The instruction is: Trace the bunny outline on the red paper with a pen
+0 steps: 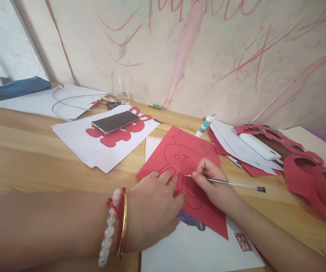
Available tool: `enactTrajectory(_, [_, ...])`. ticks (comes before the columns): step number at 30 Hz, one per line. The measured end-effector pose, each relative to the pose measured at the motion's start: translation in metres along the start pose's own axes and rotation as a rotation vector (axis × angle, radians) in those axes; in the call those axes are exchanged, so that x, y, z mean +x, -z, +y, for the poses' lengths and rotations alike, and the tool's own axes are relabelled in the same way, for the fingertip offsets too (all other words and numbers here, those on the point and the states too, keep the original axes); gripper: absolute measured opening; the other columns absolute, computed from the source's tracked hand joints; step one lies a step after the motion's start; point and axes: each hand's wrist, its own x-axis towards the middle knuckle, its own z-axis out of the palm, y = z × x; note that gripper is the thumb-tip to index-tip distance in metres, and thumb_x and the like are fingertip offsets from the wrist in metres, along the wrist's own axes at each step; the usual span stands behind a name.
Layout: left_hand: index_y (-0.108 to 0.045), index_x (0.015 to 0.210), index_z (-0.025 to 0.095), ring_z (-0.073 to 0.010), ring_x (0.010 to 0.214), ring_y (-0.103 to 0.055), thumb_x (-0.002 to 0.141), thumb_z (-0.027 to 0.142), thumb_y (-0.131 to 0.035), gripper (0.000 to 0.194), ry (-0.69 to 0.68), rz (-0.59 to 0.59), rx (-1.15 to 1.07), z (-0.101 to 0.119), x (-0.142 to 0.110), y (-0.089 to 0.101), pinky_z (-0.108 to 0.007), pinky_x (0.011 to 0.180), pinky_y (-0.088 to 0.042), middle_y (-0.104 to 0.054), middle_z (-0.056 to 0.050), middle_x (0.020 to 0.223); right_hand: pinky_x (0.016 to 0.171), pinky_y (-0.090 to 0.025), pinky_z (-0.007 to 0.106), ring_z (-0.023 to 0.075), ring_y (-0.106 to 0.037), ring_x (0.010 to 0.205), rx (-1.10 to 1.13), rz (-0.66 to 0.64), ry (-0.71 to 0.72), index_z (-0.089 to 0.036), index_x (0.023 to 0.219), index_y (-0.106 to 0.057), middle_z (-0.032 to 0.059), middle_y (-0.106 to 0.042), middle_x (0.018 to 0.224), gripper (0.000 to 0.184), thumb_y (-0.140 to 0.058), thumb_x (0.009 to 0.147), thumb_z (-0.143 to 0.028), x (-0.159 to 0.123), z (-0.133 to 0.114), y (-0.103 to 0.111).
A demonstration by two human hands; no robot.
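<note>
A sheet of red paper (157, 160) lies at a slant in front of me, with a rabbit figure drawn on it in dark outline. The rabbit's ears point toward me. My left hand (157, 204) rests flat on the sheet's near left part, fingers stretched out, with a ring and bracelets on it. Between the thumb and fingers of my right hand (214, 185) is a gel pen (236, 184), its tip touching the paper by an ear outline. Under the red paper lies a white sheet or booklet (163, 253) with a purple picture, partly covered.
At left, a phone (116, 121) lies on a red rabbit cutout (110, 140) atop white papers (78, 141). A glue stick (205, 126) stands behind the red sheet. Red paper scraps (299, 177) and a white plastic tool (259, 146) lie right. A glass (123, 92) stands by the wall.
</note>
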Motion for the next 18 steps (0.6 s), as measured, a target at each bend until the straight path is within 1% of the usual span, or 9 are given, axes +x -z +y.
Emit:
enactTrajectory(4, [-0.066, 0.100, 0.017, -0.0286, 0.106, -0.057, 0.093, 0.032, -0.045, 0.027, 0.000, -0.024, -0.001, 0.0010, 0.0008, 0.0010, -0.039, 0.079, -0.048, -0.065, -0.013, 0.111, 0.048, -0.029, 0.023, 0.0102, -0.035, 0.049, -0.058, -0.025, -0.022, -0.023, 0.069, -0.039, -0.0077, -0.038, 0.055, 0.022, -0.056, 0.081, -0.029, 0.0001, 0.0005, -0.0001])
enactTrajectory(8, [-0.067, 0.098, 0.015, -0.0290, 0.104, -0.058, 0.092, 0.031, -0.049, 0.025, -0.003, -0.043, 0.006, 0.0016, 0.0010, 0.0021, -0.039, 0.081, -0.049, -0.067, -0.014, 0.108, 0.048, -0.028, 0.023, 0.0106, -0.035, 0.050, -0.079, -0.025, -0.024, -0.023, 0.069, -0.038, -0.0074, -0.039, 0.055, 0.022, -0.055, 0.082, -0.029, -0.0008, 0.0000, -0.0004])
enactTrajectory(14, [-0.068, 0.093, 0.013, -0.0302, 0.105, -0.059, 0.092, 0.029, -0.048, 0.026, -0.008, 0.006, -0.004, 0.0011, 0.0015, 0.0006, -0.041, 0.083, -0.049, -0.068, -0.016, 0.108, 0.048, -0.028, 0.024, 0.0109, -0.035, 0.051, -0.111, -0.025, -0.024, -0.023, 0.068, -0.037, -0.0073, -0.038, 0.055, 0.022, -0.054, 0.082, -0.029, -0.0008, -0.0005, -0.0001])
enactTrajectory(18, [-0.068, 0.092, 0.013, -0.0294, 0.101, -0.060, 0.091, 0.028, -0.047, 0.026, 0.000, -0.033, -0.010, 0.0013, 0.0021, 0.0009, -0.040, 0.080, -0.049, -0.069, -0.015, 0.104, 0.048, -0.027, 0.024, 0.0109, -0.035, 0.052, -0.131, -0.033, -0.015, -0.023, 0.069, -0.037, -0.0073, -0.037, 0.055, 0.022, -0.053, 0.083, -0.029, -0.0017, -0.0002, 0.0001])
